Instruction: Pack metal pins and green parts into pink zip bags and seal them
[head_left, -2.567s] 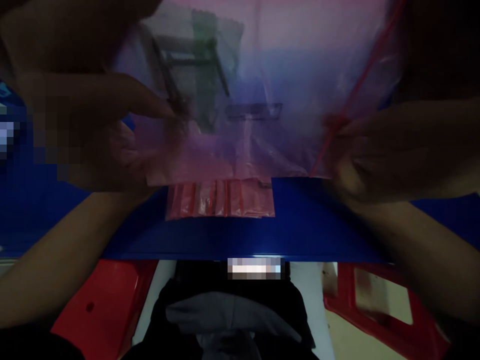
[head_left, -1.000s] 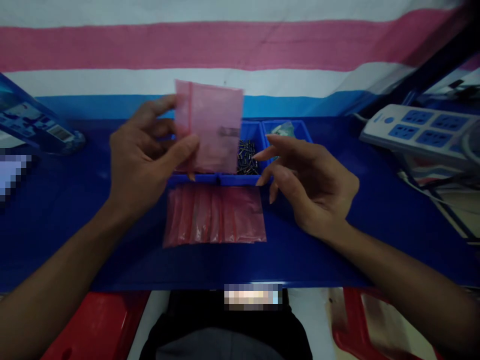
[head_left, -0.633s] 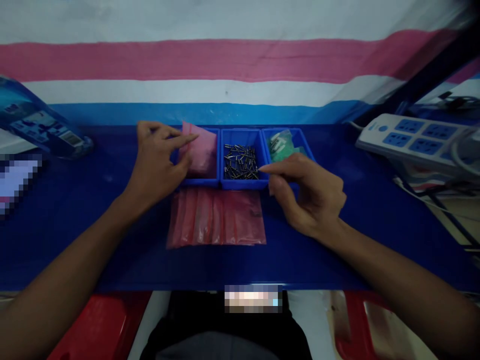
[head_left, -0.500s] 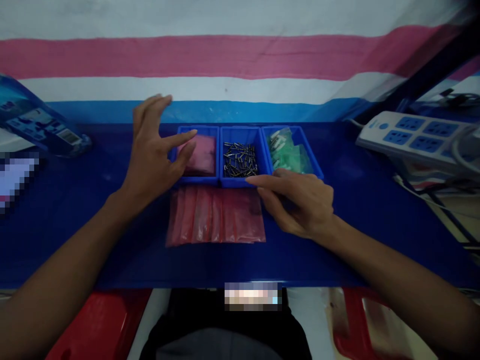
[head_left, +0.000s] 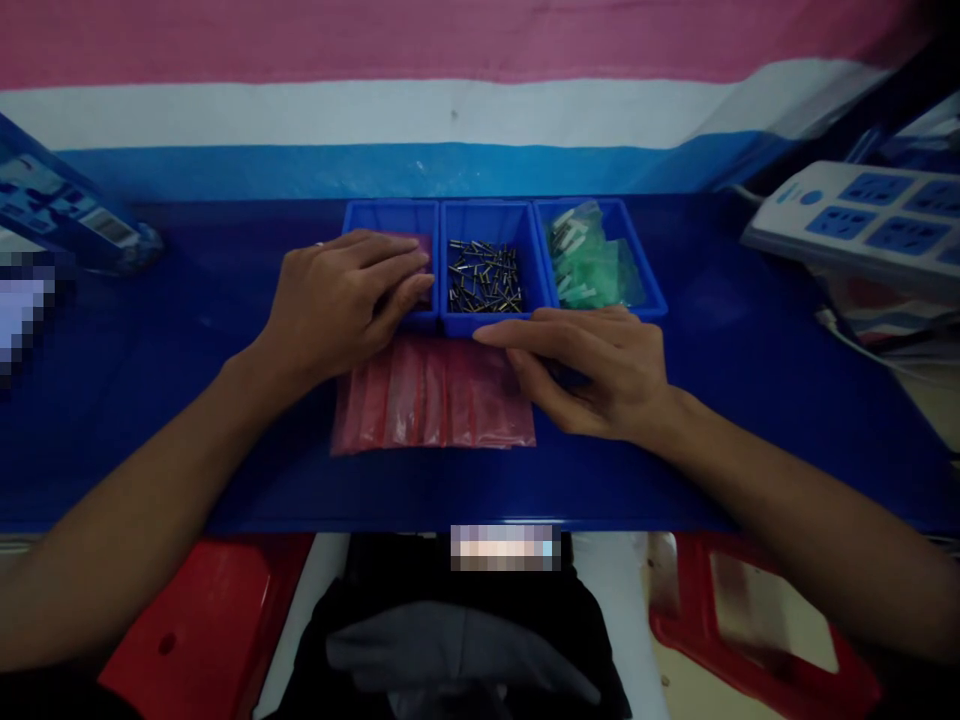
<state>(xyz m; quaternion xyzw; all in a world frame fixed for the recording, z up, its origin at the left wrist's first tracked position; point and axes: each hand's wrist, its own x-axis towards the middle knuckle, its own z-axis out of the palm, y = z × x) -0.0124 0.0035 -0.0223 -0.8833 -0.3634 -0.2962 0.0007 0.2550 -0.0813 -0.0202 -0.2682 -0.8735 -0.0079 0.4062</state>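
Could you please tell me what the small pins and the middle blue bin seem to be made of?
The small pins look like metal, dark with bright glints along their shafts, though their exact finish is too small to tell. The middle blue bin looks like moulded plastic, with smooth, thin walls and a slight sheen.

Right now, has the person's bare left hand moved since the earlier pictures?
Yes, rightward: the left hand now lies over the leftmost blue plastic bin.
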